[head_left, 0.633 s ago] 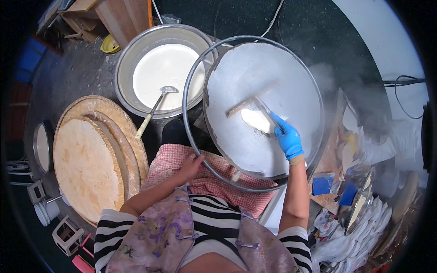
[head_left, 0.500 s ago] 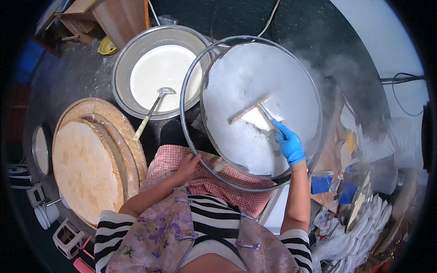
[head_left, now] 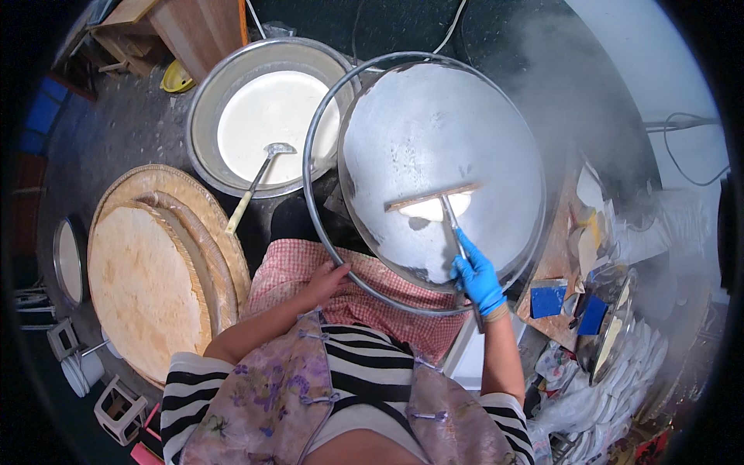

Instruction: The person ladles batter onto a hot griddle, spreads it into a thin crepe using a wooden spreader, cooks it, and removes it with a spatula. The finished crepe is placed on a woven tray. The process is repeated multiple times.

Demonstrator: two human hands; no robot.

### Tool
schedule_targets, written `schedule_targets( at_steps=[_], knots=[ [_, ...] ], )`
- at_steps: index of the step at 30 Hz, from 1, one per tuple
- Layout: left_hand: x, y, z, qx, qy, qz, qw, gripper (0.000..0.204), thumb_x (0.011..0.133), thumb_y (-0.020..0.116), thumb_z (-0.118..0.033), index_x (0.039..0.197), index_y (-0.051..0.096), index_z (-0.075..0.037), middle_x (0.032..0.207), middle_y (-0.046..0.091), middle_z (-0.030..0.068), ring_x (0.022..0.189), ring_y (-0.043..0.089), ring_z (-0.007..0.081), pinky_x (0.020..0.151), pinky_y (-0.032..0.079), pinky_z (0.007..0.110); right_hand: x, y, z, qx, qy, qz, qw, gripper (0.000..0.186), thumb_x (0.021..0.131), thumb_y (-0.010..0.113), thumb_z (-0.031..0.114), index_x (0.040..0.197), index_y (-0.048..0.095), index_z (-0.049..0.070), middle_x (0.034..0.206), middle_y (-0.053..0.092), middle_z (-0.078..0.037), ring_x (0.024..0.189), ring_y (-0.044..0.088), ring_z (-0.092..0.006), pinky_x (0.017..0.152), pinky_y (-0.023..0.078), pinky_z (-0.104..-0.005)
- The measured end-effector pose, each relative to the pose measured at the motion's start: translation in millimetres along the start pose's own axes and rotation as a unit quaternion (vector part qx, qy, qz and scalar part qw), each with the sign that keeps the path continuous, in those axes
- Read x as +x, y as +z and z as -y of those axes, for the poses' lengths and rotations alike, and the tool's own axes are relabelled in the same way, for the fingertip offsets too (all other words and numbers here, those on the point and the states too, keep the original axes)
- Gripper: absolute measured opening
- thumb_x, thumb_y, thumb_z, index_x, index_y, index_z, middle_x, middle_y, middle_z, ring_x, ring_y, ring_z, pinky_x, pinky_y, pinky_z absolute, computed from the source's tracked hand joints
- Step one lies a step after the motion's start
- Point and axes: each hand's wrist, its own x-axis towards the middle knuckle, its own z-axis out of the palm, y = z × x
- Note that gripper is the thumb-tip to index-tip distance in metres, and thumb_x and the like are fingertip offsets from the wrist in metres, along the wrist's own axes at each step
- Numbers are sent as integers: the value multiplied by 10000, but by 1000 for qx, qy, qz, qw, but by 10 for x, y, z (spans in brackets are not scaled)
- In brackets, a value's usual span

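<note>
T-shaped spreader (head_left: pixel 431 197) lies on the round griddle (head_left: pixel 434 124), its bar covering part of a white batter patch (head_left: pixel 462 206). Right hand (head_left: pixel 477 277), blue-gloved, closed round the handle and masking its lower part. Left hand (head_left: pixel 328 280) touches the metal hoop (head_left: pixel 306 177); grip or mere rest, cannot tell. Ladle (head_left: pixel 254 187) leans in basin (head_left: pixel 204 128). Steam (head_left: pixel 558 93) blurs the right side.

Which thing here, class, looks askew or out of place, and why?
The large round grey metal ring looks off-centre: a wide gap separates it from the round grey metal griddle on the left, while on the right their edges nearly meet in this view.
</note>
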Motion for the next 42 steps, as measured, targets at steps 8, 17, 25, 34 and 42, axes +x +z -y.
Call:
schedule_targets(
  at_steps=[8, 17, 25, 34, 42],
  knots=[
    [76, 1, 63, 19, 50, -9, 999, 223, 900, 526, -256, 989, 512, -53, 923, 591, 49, 844, 579, 162, 721, 473, 281, -294, 674, -82, -67, -75, -59, 993, 521, 884, 495, 41, 1368, 351, 170, 744, 535, 2, 619, 476, -48, 546, 433, -196],
    [137, -96, -199, 52, 151, -67, 985, 214, 899, 523, -240, 913, 541, -27, 833, 620, 72, 693, 588, 132, 591, 472, 246, 157, -365, -76, 20, -52, -97, 994, 429, 884, 534, 139, 1303, 448, 106, 743, 536, 26, 633, 488, -53, 583, 432, -195],
    [377, -457, -977, 103, 151, -66, 981, 217, 890, 525, -251, 869, 565, -38, 772, 630, 49, 627, 560, 111, 565, 448, 236, 1012, -84, 241, -112, -37, 18, 993, 332, 885, 534, 190, 1201, 558, 89, 837, 579, 16, 626, 483, -62, 581, 427, -199],
    [416, -523, -1214, 152, 117, -81, 978, 285, 886, 536, -291, 959, 553, -17, 832, 635, 71, 643, 557, 103, 601, 470, 258, 1801, 1225, 1393, -119, -197, 101, 968, 331, 872, 528, 192, 1199, 557, 149, 736, 605, -63, 601, 537, -117, 620, 463, -268],
    [167, -24, -750, 153, 500, -225, 822, 245, 848, 572, -97, 1061, 546, 22, 874, 597, 83, 720, 554, 111, 646, 467, 243, 235, 641, 356, -24, -143, -114, 983, 405, 925, 469, 252, 1305, 447, 115, 776, 556, -4, 644, 510, -65, 568, 442, -207]
  ],
)
